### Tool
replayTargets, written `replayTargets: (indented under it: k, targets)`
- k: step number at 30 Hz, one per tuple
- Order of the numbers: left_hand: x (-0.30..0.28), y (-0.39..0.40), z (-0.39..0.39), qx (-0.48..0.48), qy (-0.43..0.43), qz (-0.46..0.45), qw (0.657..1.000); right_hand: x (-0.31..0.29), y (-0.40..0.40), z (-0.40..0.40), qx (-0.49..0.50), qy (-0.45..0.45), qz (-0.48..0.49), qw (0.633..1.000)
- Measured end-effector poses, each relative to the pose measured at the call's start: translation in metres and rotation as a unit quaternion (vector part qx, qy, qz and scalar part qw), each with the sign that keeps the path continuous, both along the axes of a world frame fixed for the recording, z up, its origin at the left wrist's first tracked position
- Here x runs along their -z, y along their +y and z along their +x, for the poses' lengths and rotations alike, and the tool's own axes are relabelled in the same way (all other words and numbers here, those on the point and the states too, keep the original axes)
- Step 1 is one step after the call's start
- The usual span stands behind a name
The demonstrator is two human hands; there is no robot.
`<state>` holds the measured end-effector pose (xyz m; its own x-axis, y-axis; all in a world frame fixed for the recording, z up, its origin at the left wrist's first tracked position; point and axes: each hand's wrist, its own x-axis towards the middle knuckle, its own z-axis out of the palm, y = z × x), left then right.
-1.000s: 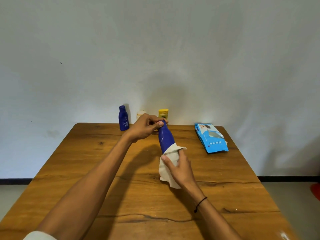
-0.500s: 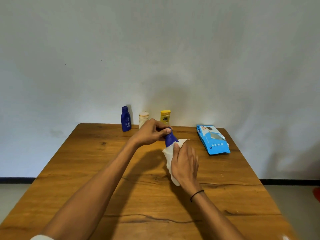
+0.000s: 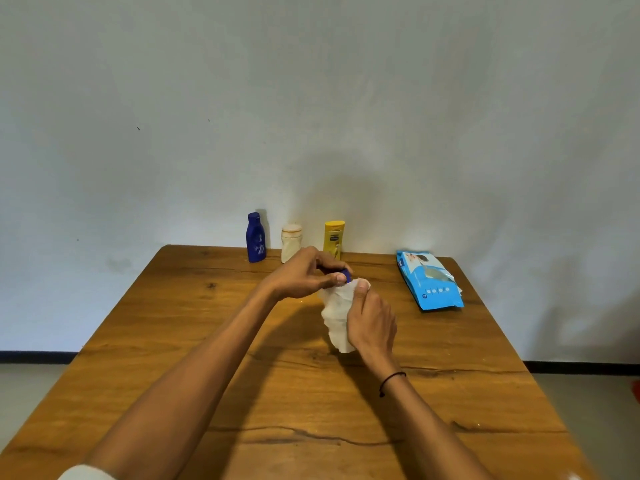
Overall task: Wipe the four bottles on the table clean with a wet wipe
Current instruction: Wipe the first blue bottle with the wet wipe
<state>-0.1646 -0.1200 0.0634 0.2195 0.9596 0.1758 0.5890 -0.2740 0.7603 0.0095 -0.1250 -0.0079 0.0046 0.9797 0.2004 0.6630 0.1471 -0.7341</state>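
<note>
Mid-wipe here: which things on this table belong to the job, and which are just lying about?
Job:
- held blue bottle, pinched by left hand
- wet wipe, gripped by right hand
- standing blue bottle
- cream bottle
- yellow bottle

Lying about:
- wipes pack

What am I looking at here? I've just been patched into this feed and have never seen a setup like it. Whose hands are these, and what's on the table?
There is no machine: a person wears a camera on the head, looking down at their own bare hands. The left hand pinches the cap end of a dark blue bottle. The right hand wraps a white wet wipe round the bottle's body, hiding most of it. On the wooden table, by the wall, stand another blue bottle, a cream bottle and a yellow bottle. A blue wipes pack lies to the right.
</note>
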Motion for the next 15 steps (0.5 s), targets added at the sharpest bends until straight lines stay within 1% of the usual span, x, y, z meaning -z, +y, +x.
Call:
replayTargets:
  k: [2, 3, 5, 6, 7, 9, 10, 11, 13, 15]
  targets:
    - [0.002, -0.002, -0.002, -0.001, -0.003, 0.001, 1.000, 0.003, 0.000, 0.003, 0.001, 0.037, -0.036, 0.999]
    - [0.003, -0.003, -0.002, 0.001, -0.005, 0.002, 1.000, 0.006, -0.002, 0.004, -0.015, 0.026, -0.017, 0.999]
    - [0.003, -0.005, 0.000, 0.014, -0.021, -0.008, 1.000, 0.011, -0.008, 0.003, -0.058, -0.042, 0.070, 0.995]
    - [0.003, -0.005, 0.002, 0.025, -0.032, -0.014, 0.999, 0.010, -0.009, 0.002, -0.076, -0.064, 0.095, 0.990]
    - [0.002, -0.005, 0.002, 0.034, -0.034, -0.016, 0.999, 0.009, -0.007, 0.002, -0.094, -0.061, 0.100, 0.989]
    - [0.000, -0.005, 0.002, 0.044, -0.019, -0.008, 0.999, 0.007, 0.002, 0.005, -0.153, 0.013, 0.048, 0.987]
    - [-0.001, -0.005, -0.001, 0.048, -0.014, -0.004, 0.999, 0.005, 0.006, 0.009, -0.192, 0.058, 0.002, 0.980]
    - [-0.002, -0.006, -0.004, 0.048, -0.019, -0.004, 0.999, 0.005, 0.009, 0.013, -0.228, 0.084, -0.030, 0.970]
    - [-0.001, -0.006, -0.014, 0.035, -0.066, -0.010, 0.997, 0.011, 0.010, 0.022, -0.270, 0.081, -0.043, 0.959]
    - [0.001, -0.005, -0.026, 0.018, -0.111, -0.009, 0.994, 0.019, 0.004, 0.029, -0.285, 0.079, -0.057, 0.954]
